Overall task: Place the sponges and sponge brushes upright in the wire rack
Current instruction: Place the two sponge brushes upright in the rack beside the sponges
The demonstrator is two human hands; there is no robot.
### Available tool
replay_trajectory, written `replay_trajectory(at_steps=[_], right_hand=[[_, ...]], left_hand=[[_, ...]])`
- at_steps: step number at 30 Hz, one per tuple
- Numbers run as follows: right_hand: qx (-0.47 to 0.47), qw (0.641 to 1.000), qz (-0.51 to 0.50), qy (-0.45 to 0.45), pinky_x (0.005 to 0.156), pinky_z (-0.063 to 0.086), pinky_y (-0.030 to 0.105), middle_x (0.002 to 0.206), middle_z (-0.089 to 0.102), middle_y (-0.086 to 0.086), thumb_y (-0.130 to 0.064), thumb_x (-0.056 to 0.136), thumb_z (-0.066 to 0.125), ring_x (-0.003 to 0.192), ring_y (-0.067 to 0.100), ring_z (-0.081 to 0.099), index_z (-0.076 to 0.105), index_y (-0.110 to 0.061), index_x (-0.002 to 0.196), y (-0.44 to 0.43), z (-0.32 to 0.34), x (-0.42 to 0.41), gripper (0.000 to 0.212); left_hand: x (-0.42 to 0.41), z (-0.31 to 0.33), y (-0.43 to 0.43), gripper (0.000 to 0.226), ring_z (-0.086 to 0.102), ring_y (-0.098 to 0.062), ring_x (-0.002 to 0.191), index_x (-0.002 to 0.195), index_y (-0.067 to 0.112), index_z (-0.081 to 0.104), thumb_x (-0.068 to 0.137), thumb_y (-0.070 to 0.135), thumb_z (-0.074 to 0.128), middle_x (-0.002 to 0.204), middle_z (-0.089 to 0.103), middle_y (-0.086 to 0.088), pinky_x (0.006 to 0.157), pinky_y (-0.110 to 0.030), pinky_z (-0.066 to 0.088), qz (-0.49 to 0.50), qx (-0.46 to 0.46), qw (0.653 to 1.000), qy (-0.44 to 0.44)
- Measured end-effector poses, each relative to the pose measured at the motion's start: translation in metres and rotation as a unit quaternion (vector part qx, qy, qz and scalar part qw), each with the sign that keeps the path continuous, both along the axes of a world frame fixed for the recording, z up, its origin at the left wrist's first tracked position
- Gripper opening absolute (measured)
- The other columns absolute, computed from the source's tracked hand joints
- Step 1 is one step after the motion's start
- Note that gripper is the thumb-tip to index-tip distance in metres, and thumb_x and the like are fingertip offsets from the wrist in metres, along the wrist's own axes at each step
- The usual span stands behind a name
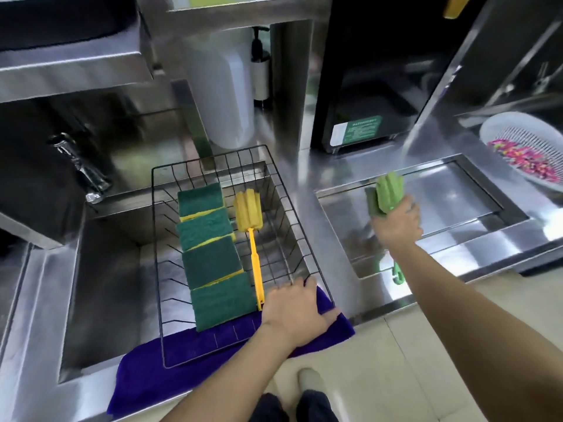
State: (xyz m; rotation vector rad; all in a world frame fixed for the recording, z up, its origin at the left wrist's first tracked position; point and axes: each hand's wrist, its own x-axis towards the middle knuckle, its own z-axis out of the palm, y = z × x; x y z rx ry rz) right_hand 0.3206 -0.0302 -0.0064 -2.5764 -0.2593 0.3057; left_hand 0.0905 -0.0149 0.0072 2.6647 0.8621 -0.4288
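The wire rack [283,190] was a black, open-topped basket sitting over a steel sink, its near end resting on a purple cloth. Four sponges [210,254] stood on edge in a row down the left half, dark green scrub side facing up toward the camera, yellow foam peeking out along the edges, each leaning back a bit on the next. Just to their right lay a yellow sponge brush [248,219], foam head at the far end, thin plastic handle running back toward the near rim. A green sponge brush [387,190] was out of the rack, off to the right, head pointing away, green handle tip lower down.
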Motion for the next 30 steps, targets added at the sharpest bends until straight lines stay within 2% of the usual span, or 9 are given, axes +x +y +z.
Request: replay_trajectory(at_steps=[4, 6, 8, 10, 16, 18, 21, 25, 30], right_hand=[[-0.025, 0.995, 0.012, 0.092, 0.098, 0.041, 0.044, 0.121, 0.055, 0.023, -0.010, 0.083, 0.054, 0.117, 0.039, 0.052, 0.038, 0.000, 0.126, -0.013, -0.012, 0.005, 0.047], [0.012, 0.990, 0.016, 0.142, 0.081, 0.047, 0.040, 0.095, 0.058, 0.020, -0.004, 0.082, 0.050, 0.092, 0.035, 0.060, 0.049, 0.001, 0.109, -0.014, -0.012, 0.006, 0.027], [0.080, 0.981, 0.003, 0.177, 0.056, 0.044, 0.032, 0.067, 0.056, 0.016, 0.003, 0.080, 0.044, 0.052, 0.027, 0.056, 0.052, 0.002, 0.086, -0.011, -0.006, 0.006, 0.010], [0.154, 0.966, -0.012, 0.209, 0.046, 0.037, 0.027, 0.054, 0.048, 0.013, 0.006, 0.083, 0.040, 0.036, 0.021, 0.046, 0.048, -0.001, 0.067, -0.004, 0.002, 0.006, 0.019], [0.205, 0.970, 0.056, 0.114, 0.059, 0.035, 0.032, 0.069, 0.053, 0.016, -0.010, 0.089, 0.044, 0.066, 0.027, 0.049, 0.047, -0.011, 0.068, 0.031, 0.032, -0.017, 0.022], [0.214, 0.966, 0.109, 0.093, 0.063, 0.038, 0.031, 0.072, 0.055, 0.015, -0.016, 0.093, 0.043, 0.066, 0.026, 0.051, 0.044, -0.014, 0.071, 0.045, 0.042, -0.036, 0.022], [0.221, 0.952, 0.199, 0.074, 0.056, 0.038, 0.028, 0.072, 0.056, 0.012, -0.019, 0.096, 0.040, 0.065, 0.026, 0.053, 0.043, -0.013, 0.082, 0.064, 0.054, -0.071, 0.015], [0.175, 0.932, 0.318, 0.024, 0.061, 0.040, 0.037, 0.077, 0.056, 0.015, -0.023, 0.098, 0.037, 0.070, 0.031, 0.053, 0.043, -0.008, 0.095, 0.074, 0.061, -0.116, 0.017], [0.078, 0.917, 0.391, -0.012, 0.060, 0.036, 0.034, 0.090, 0.064, 0.023, -0.021, 0.099, 0.036, 0.080, 0.039, 0.060, 0.043, 0.002, 0.109, 0.079, 0.045, -0.149, 0.026]], left_hand=[[-0.001, -0.004, 0.000, 0.066, 0.056, -0.025, 0.107, 0.123, 0.018, 0.044, 0.085, 0.071, 0.034, 0.122, 0.058, -0.003, 0.085, -0.039, 0.043, 0.000, 0.010, 1.000, -0.012], [-0.001, -0.005, 0.001, 0.068, 0.056, -0.024, 0.107, 0.122, 0.019, 0.045, 0.083, 0.073, 0.033, 0.121, 0.058, -0.002, 0.085, -0.039, 0.044, 0.002, 0.012, 1.000, -0.019], [-0.002, -0.006, 0.001, 0.069, 0.055, -0.023, 0.107, 0.121, 0.019, 0.046, 0.083, 0.075, 0.032, 0.121, 0.057, -0.001, 0.085, -0.039, 0.043, 0.006, 0.010, 1.000, -0.023], [-0.002, -0.006, 0.001, 0.070, 0.055, -0.023, 0.107, 0.121, 0.019, 0.046, 0.082, 0.076, 0.032, 0.120, 0.057, -0.001, 0.085, -0.039, 0.043, 0.008, 0.009, 1.000, -0.023], [-0.004, -0.003, 0.001, 0.074, 0.055, -0.027, 0.108, 0.124, 0.018, 0.045, 0.081, 0.077, 0.031, 0.122, 0.056, -0.004, 0.085, -0.042, 0.043, 0.014, -0.003, 1.000, -0.013], [-0.005, -0.003, 0.001, 0.075, 0.054, -0.027, 0.109, 0.124, 0.017, 0.045, 0.081, 0.077, 0.030, 0.123, 0.056, -0.005, 0.085, -0.042, 0.043, 0.015, -0.005, 1.000, -0.013], [-0.005, -0.001, 0.001, 0.076, 0.052, -0.028, 0.112, 0.126, 0.017, 0.044, 0.081, 0.077, 0.031, 0.125, 0.055, -0.006, 0.087, -0.042, 0.042, 0.016, -0.007, 1.000, -0.015], [-0.005, 0.002, 0.002, 0.077, 0.050, -0.029, 0.114, 0.132, 0.016, 0.039, 0.083, 0.076, 0.031, 0.130, 0.052, -0.008, 0.087, -0.043, 0.041, 0.014, -0.015, 1.000, -0.001], [-0.007, 0.005, 0.002, 0.073, 0.049, -0.031, 0.114, 0.132, 0.014, 0.039, 0.086, 0.071, 0.031, 0.130, 0.051, -0.011, 0.087, -0.044, 0.040, 0.001, -0.017, 1.000, 0.007]])
